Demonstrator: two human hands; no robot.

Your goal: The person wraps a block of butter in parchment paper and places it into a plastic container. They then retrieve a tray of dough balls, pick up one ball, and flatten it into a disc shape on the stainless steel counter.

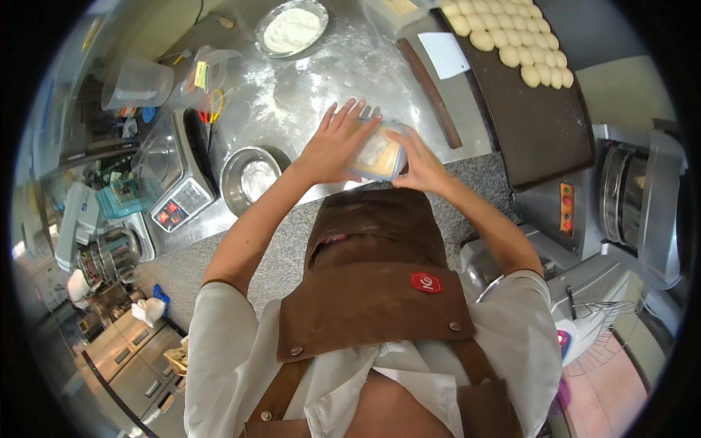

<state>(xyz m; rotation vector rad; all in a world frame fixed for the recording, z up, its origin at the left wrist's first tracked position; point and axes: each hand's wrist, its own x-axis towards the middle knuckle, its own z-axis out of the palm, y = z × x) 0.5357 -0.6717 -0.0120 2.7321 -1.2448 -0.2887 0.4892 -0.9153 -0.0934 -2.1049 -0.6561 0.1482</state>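
A clear plastic food container [379, 152] with a blue-rimmed lid is between my hands, over the front edge of the steel worktable. Pale yellow contents and something white show through it. My left hand [335, 143] lies across its left side with the fingers stretched forward over the lid. On the right side, my right hand [424, 163] grips the rim, thumb near the front corner. Left of them stands a steel bowl [233, 178] with light reflecting off its bottom. Beyond my hands, the floured steel worktable [323, 90] holds a bowl of white flour [292, 30].
A wooden rolling pin [430, 93] and white paper [444, 55] lie to the right. Dough balls [509, 33] fill the far part of a dark tray [539, 126]. At left are a digital scale [186, 202], scissors [211, 112] and a clear plastic tub [139, 82].
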